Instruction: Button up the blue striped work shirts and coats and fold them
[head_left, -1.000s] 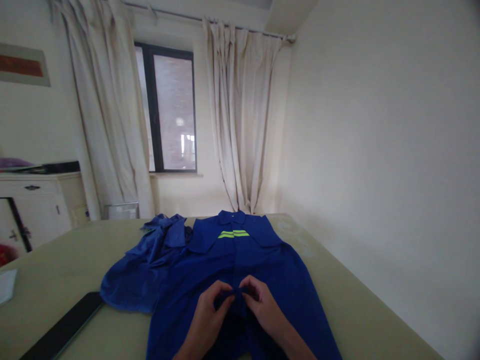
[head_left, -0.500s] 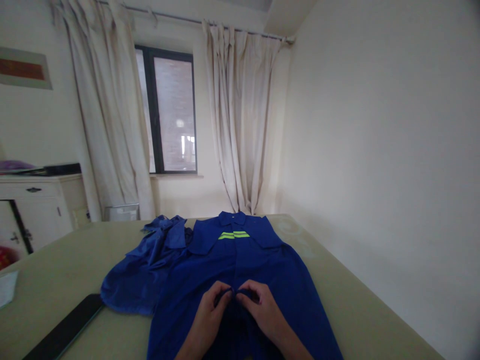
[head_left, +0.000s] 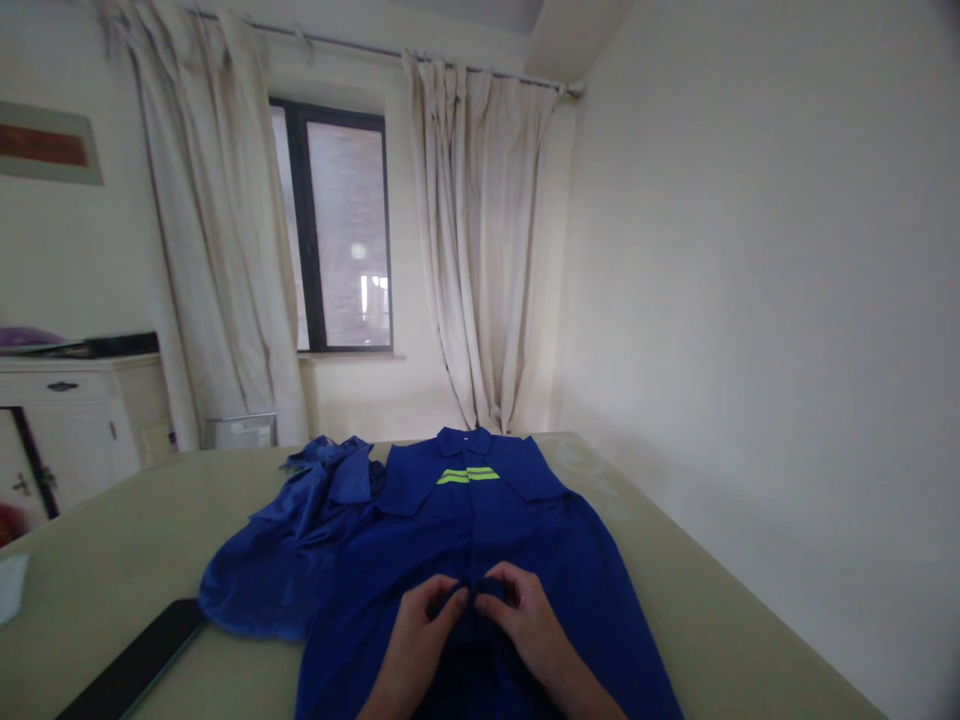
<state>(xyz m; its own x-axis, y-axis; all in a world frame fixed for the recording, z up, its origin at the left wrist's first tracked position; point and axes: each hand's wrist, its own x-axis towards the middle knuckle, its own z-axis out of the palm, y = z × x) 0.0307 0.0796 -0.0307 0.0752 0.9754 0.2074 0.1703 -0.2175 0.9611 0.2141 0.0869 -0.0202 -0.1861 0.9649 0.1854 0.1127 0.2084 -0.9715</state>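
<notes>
A dark blue work coat (head_left: 525, 540) lies spread out, collar at the far end, with yellow-green reflective strips (head_left: 468, 475) across its chest. My left hand (head_left: 427, 620) pinches one front edge of the coat between thumb and fingers. Close beside it, my right hand (head_left: 529, 615) pinches the other front edge. The fingertips of both hands nearly meet at the coat's middle line, and the cloth there is lifted slightly. Any button or fastener between them is too small or hidden to make out.
A crumpled blue garment (head_left: 277, 560) lies left of the coat on the greenish table (head_left: 135, 550). Nearer on the left are a long black flat object (head_left: 142, 660) and a pale sheet (head_left: 11, 588). A white wall (head_left: 787, 350) runs along the right side.
Both hands stay at the coat's front edges with only tiny finger shifts, the fingertips slightly nearer each other. The whole view has tilted up a little.
</notes>
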